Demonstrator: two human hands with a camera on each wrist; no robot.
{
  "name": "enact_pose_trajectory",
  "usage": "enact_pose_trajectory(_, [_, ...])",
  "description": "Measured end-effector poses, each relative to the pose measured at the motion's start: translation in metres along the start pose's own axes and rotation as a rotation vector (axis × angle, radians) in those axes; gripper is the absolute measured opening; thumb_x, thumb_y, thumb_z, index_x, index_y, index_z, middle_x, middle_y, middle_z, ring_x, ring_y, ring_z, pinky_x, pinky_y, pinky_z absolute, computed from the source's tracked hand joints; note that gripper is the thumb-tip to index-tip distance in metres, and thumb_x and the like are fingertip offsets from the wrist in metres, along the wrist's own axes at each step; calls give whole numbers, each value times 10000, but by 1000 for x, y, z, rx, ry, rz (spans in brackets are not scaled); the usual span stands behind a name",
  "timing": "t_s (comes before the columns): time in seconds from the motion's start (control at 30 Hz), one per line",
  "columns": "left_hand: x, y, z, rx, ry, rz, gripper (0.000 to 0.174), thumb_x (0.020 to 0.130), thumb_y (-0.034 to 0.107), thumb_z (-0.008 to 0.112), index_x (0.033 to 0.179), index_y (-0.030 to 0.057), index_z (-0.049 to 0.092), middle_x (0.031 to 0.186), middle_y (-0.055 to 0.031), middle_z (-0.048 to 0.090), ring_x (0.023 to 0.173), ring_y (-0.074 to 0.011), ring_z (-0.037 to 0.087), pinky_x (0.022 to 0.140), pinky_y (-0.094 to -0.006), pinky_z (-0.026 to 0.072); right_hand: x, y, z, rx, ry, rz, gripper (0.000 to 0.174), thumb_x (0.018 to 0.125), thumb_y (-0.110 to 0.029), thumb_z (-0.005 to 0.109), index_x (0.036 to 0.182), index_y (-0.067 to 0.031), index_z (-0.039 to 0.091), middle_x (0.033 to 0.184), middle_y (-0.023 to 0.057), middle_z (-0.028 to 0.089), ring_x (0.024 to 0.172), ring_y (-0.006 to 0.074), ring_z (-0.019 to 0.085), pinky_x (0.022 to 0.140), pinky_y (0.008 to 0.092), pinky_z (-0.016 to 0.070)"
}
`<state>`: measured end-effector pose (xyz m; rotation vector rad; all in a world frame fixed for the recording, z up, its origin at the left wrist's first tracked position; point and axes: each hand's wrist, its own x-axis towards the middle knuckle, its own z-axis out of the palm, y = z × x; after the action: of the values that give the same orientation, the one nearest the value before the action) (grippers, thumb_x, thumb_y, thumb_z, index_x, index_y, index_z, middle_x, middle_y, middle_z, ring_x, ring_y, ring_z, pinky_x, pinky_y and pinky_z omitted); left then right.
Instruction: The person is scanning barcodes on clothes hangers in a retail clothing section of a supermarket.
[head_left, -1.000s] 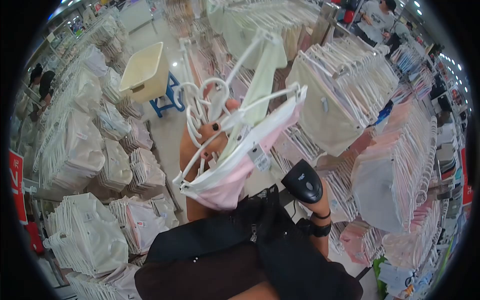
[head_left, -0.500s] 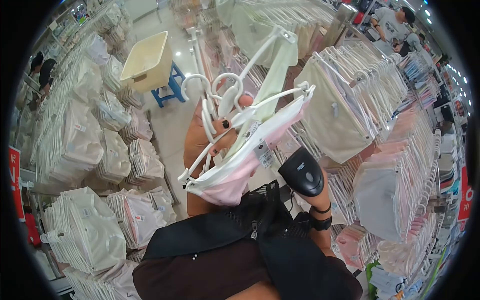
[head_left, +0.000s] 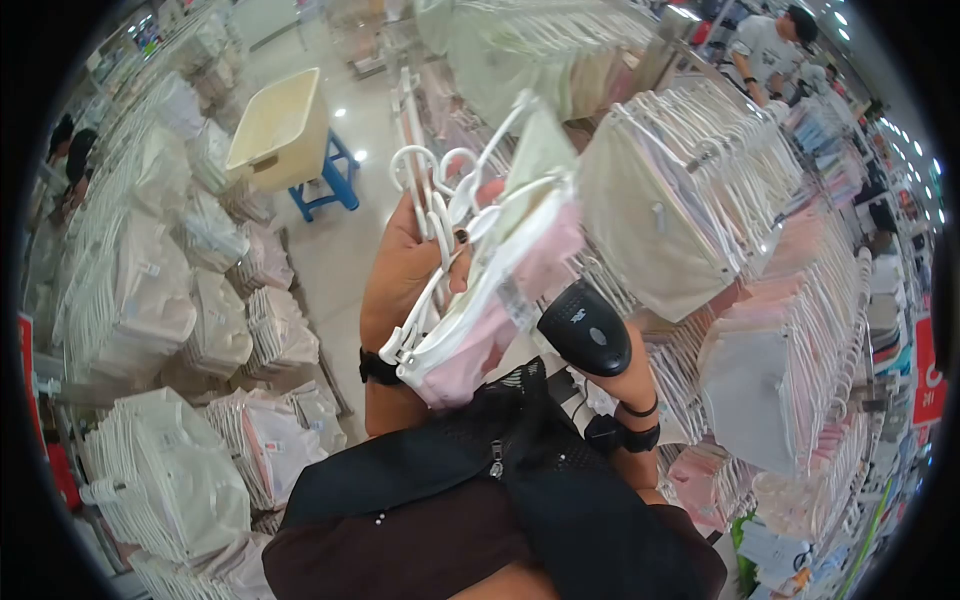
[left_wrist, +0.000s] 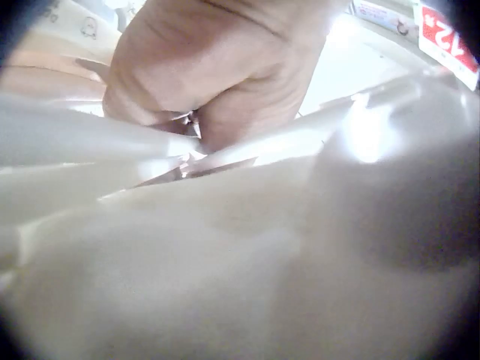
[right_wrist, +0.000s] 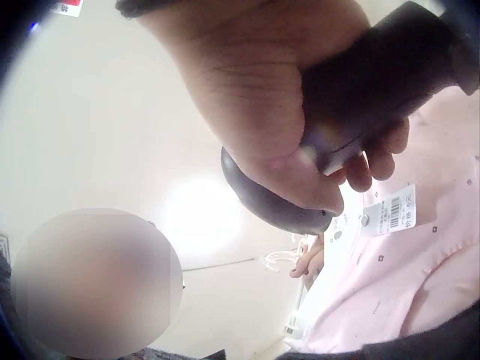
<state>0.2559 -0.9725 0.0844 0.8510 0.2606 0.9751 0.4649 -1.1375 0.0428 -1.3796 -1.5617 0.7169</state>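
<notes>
In the head view my left hand grips several white hangers near their hooks. From them hang a pink-and-white garment and a pale green one. My right hand holds a black handheld scanner just right of the pink garment. The right wrist view shows the right hand curled round the scanner's handle, beside a white price tag with a barcode. In the left wrist view the left hand is close up, its fingertips hidden behind blurred pale surfaces.
Racks of pale garments on hangers stand at the left and the right. A cream tub rests on a blue stool in the aisle. A person in a grey shirt stands at the upper right.
The scanner has moved slightly left, closer to the pink garment and its tag. The held garments have swung and drawn in a little, with the green one now shifted left.
</notes>
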Motion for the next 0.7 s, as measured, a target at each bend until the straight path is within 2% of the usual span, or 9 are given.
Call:
enact_pose_trajectory(0.03, [8,-8,-3,93,41,-31,578,723,-96,476,1264,38,325,1127,-182,517,523,-131,574,458,-213,469,-11,3,-2,32,59,81,477,597,-99,687,1032,28,539,915,109,608,800,173,564,743,288,440])
enact_pose_trajectory(0.1, [13,-12,-11,61,-69,-41,547,751,-91,452,1263,33,306,1161,-185,490,619,-201,623,527,-241,526,-19,7,3,80,98,156,461,606,-82,698,1027,26,543,912,102,611,799,161,562,745,284,441])
enact_pose_trajectory(0.17, [19,-23,-18,126,102,-155,502,789,-75,414,1262,21,274,1186,-185,460,766,-301,632,626,-289,559,-29,8,3,127,163,226,443,613,-57,716,1016,19,549,904,94,616,800,144,558,743,276,440])
enact_pose_trajectory(0.2, [24,-37,-31,84,82,-119,451,811,-64,378,1241,12,269,1190,-168,445,887,-385,587,709,-332,555,-34,9,3,91,195,207,427,617,-63,725,1002,15,555,884,86,622,791,131,555,738,274,442])
enact_pose_trajectory(0.37, [39,-76,-43,-18,176,-123,429,787,-101,355,1198,10,308,1085,-138,469,965,-392,550,783,-347,532,-53,6,-4,87,273,297,405,609,-58,729,974,10,565,855,74,627,770,128,564,725,272,444])
enact_pose_trajectory(0.43, [41,-86,-43,-19,213,-43,457,735,-156,376,1173,-28,341,1004,-185,495,987,-428,521,855,-397,497,-58,3,-5,69,305,299,400,606,-53,731,966,7,568,847,70,629,764,126,567,721,270,444])
enact_pose_trajectory(0.47, [40,-86,-43,-15,224,-48,475,726,-158,384,1182,-38,331,1049,-203,484,998,-426,514,876,-412,479,-59,3,-5,79,342,283,397,604,-46,731,964,5,569,849,69,628,767,125,569,720,268,443])
enact_pose_trajectory(0.6, [37,-83,-35,-28,259,-79,484,721,-158,386,1190,-54,331,1070,-200,486,1011,-415,511,858,-388,489,-67,7,-4,127,389,281,394,603,-26,727,964,0,571,855,65,627,773,122,569,720,263,443])
enact_pose_trajectory(0.7, [33,-80,-32,-114,207,-137,475,740,-135,430,1200,-47,357,1067,-159,505,1049,-350,509,839,-335,495,-70,8,-3,127,399,272,394,607,-26,724,968,0,569,857,64,626,774,123,570,719,263,443])
